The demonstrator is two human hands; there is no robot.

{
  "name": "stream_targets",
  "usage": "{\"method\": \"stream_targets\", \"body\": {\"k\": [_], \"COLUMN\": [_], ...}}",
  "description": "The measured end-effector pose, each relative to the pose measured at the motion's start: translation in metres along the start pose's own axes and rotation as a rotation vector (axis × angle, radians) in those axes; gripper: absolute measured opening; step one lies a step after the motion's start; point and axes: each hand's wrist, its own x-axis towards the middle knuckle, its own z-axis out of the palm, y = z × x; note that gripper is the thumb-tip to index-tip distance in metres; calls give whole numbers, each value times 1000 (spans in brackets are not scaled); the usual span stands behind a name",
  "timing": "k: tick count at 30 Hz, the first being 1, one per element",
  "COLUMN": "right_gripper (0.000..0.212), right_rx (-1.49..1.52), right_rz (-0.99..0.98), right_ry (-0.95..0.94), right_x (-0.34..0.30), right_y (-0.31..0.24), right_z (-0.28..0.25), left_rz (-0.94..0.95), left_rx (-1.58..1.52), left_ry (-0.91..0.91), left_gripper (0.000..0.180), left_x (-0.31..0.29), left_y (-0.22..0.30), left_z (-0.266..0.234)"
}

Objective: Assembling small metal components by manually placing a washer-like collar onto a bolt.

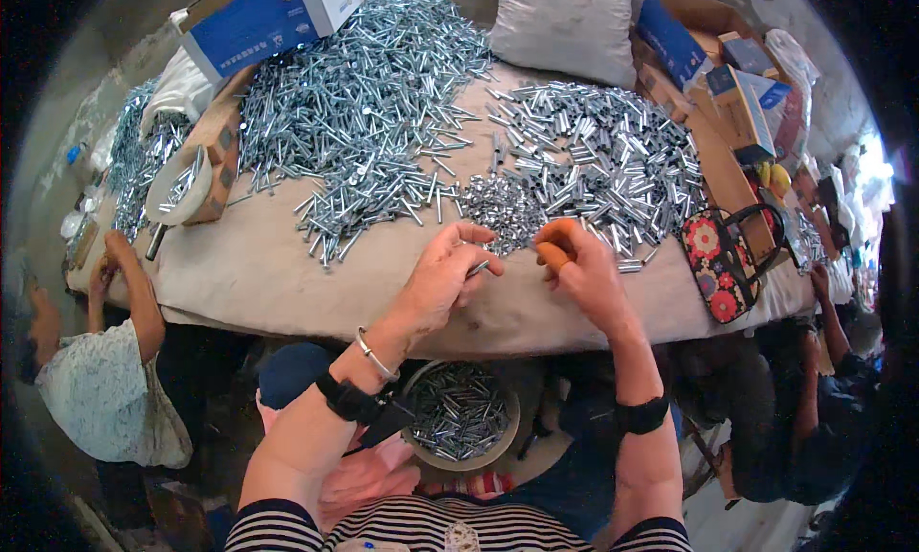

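My left hand (436,286) hovers over the near part of the cloth-covered table, closed around a short metal rod (477,269) whose end pokes out past the fingers; whether it is a bolt or a sleeve I cannot tell. My right hand (589,272) is beside it, fingers curled into a pinch, and what they grip is hidden. Just beyond both hands lies a small heap of shiny nuts (500,210). Long silver bolts (354,102) form a large pile behind and to the left. Short metal tubes (613,150) spread out at the right.
Below the table edge stands a round basin (514,429) of metal pieces. A flowered handbag (716,265) lies at right; a white sack (565,30) and a blue carton (254,35) are behind. A white scoop (156,196) rests left. Other people sit at both sides.
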Motion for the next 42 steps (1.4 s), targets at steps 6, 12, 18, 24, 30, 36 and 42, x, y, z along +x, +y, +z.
{"method": "stream_targets", "body": {"k": [6,12,18,24,30,36,42], "right_gripper": [11,11,13,14,15,16,19], "right_rx": [30,-54,-30,428,512,443,524], "right_rz": [-129,-224,-174,89,62,119,112], "right_ry": [-175,-160,-266,-302,-278,-357,-234], "right_x": [-7,-10,-13,-5,-3,-8,1], "right_y": [-11,-11,-13,-8,-10,-13,-7], "right_z": [15,23,24,4,-8,6,-1], "left_rz": [3,-25,-68,-127,-94,-117,-14], "left_rx": [35,132,249,-172,-148,-138,-96], "left_ry": [35,18,38,-176,-303,-368,-144], "left_gripper": [27,27,25,36,44,29,15], "left_x": [0,2,0,-3,1,-3,4], "left_y": [-4,-8,-11,13,13,-2,-4], "left_z": [-6,-4,-3,-2,-8,2,-4]}}
